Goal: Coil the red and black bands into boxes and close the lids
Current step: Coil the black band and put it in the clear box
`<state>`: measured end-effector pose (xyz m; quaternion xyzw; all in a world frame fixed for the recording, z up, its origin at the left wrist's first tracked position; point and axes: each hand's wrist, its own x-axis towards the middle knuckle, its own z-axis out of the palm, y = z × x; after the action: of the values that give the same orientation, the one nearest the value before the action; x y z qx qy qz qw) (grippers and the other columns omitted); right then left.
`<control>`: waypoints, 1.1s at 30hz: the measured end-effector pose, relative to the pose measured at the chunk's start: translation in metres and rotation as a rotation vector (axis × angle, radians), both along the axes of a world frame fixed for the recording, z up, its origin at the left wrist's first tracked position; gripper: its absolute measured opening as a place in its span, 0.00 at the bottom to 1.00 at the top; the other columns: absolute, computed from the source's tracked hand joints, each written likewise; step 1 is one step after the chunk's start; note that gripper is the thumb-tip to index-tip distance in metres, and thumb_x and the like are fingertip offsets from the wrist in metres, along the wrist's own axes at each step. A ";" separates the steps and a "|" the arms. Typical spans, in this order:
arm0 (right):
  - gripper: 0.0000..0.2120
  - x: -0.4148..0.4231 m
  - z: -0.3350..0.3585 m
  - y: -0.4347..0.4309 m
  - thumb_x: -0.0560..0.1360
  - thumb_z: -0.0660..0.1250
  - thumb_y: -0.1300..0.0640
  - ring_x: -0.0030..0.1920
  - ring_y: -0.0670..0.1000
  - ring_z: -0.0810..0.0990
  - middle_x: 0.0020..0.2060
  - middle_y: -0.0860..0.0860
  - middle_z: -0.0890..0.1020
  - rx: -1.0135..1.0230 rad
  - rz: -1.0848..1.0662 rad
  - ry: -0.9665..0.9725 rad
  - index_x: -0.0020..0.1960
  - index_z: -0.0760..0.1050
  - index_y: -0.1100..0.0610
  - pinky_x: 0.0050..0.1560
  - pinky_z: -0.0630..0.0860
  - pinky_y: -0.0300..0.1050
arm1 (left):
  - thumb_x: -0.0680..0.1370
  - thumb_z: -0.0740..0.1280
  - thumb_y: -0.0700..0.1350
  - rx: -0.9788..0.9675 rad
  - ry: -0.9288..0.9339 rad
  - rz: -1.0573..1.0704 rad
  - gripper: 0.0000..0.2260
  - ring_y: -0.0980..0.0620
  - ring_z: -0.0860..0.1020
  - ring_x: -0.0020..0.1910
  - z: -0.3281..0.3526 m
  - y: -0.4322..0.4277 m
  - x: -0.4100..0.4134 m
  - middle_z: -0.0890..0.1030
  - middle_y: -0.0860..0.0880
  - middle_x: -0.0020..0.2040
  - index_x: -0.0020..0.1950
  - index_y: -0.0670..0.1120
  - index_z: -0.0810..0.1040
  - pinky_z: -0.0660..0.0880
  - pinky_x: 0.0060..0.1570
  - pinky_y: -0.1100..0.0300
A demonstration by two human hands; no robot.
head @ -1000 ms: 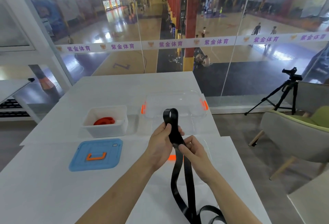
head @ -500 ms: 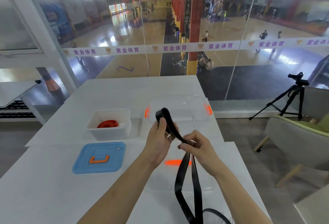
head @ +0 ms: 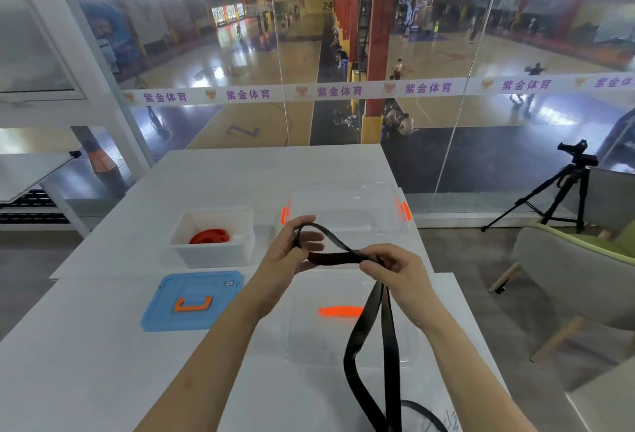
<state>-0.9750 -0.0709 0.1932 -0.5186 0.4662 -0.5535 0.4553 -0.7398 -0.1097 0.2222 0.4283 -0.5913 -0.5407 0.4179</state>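
I hold a black band above the white table. My left hand grips its folded end, which loops over my fingers. My right hand pinches the band a little to the right, and two strands hang down from there to the table's near edge. A red band lies coiled inside a white box at the left. That box's blue lid with an orange handle lies flat in front of it. A clear box with orange clips stands behind my hands. Its clear lid with an orange handle lies under them.
A grey chair with a green cushion stands right of the table. A camera tripod stands on the floor beyond it. A glass wall runs behind the table's far edge. Another white table is at the far left.
The band's folded end has tipped from upright to lying sideways between my hands. My right hand has moved right, away from the left one, drawing the band out level.
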 end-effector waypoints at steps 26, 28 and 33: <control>0.14 -0.005 0.001 0.015 0.68 0.80 0.72 0.43 0.44 0.86 0.43 0.47 0.88 -0.046 -0.125 -0.012 0.42 0.88 0.53 0.48 0.80 0.34 | 0.81 0.71 0.37 -0.022 0.053 0.041 0.11 0.43 0.86 0.56 -0.014 0.003 0.008 0.88 0.47 0.55 0.58 0.49 0.87 0.83 0.59 0.52; 0.13 -0.006 0.002 0.015 0.69 0.79 0.72 0.43 0.45 0.86 0.43 0.48 0.88 -0.066 -0.123 -0.007 0.42 0.88 0.54 0.48 0.80 0.35 | 0.80 0.73 0.40 -0.063 -0.126 0.021 0.10 0.51 0.84 0.59 -0.016 0.001 0.011 0.87 0.51 0.57 0.56 0.54 0.87 0.79 0.64 0.54; 0.11 -0.006 0.001 0.015 0.70 0.80 0.69 0.49 0.55 0.87 0.45 0.52 0.88 -0.073 -0.073 0.096 0.44 0.88 0.54 0.55 0.83 0.52 | 0.78 0.75 0.48 -0.277 -0.523 -0.049 0.05 0.64 0.77 0.63 -0.011 0.006 0.002 0.82 0.65 0.62 0.45 0.60 0.85 0.71 0.59 0.61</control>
<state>-0.9810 -0.0559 0.1938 -0.5436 0.4857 -0.5607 0.3928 -0.7378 -0.1036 0.2110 0.4773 -0.7572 -0.3362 0.2928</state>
